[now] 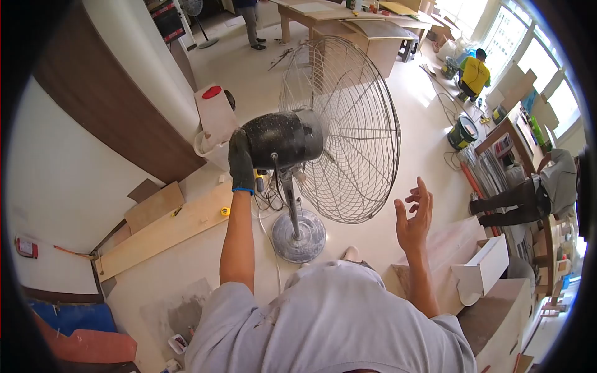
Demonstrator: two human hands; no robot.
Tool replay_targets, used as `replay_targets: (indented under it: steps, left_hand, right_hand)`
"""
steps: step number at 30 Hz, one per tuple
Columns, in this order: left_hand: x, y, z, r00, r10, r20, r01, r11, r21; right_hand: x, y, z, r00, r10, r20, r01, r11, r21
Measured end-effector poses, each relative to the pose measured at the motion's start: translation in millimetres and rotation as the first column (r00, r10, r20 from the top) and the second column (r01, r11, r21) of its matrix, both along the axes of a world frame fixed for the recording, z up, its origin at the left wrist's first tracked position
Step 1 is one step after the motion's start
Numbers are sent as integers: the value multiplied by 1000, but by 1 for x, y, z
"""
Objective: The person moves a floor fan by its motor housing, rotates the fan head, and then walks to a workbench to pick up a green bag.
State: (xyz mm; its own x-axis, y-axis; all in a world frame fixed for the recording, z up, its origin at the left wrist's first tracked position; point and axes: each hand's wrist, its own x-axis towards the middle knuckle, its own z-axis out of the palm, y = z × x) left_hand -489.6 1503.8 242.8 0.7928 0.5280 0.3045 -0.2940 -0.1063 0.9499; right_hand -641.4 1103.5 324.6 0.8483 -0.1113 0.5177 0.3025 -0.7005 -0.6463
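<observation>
A large pedestal fan stands in front of me, with a round wire cage, a dusty black motor housing and a round metal base. My left hand, in a dark glove with a blue cuff, grips the rear end of the housing; part of its fingers is hidden. My bare right hand is raised to the right of the cage, fingers apart, holding nothing. A cable runs down near the fan's pole.
A long wooden board lies on the left, bearing a yellow tape measure. White box-like panels stand at right. One person crouches by the windows; another bends at right. A workbench stands behind the fan.
</observation>
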Motion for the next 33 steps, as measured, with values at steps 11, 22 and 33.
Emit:
replay_targets:
  steps: [11, 22, 33]
  left_hand:
    - [-34, -67, 16, 975, 221, 8, -207, 903, 376]
    - [-36, -96, 27, 994, 94, -53, -64, 908, 414]
    - [-47, -83, 21, 999, 19, -35, -7, 948, 318]
  right_hand:
    - [14, 24, -34, 998, 35, -59, -38, 998, -42]
    - [19, 5, -60, 986, 13, -168, 0, 997, 80]
    - [2, 25, -27, 984, 164, -68, -161, 986, 44]
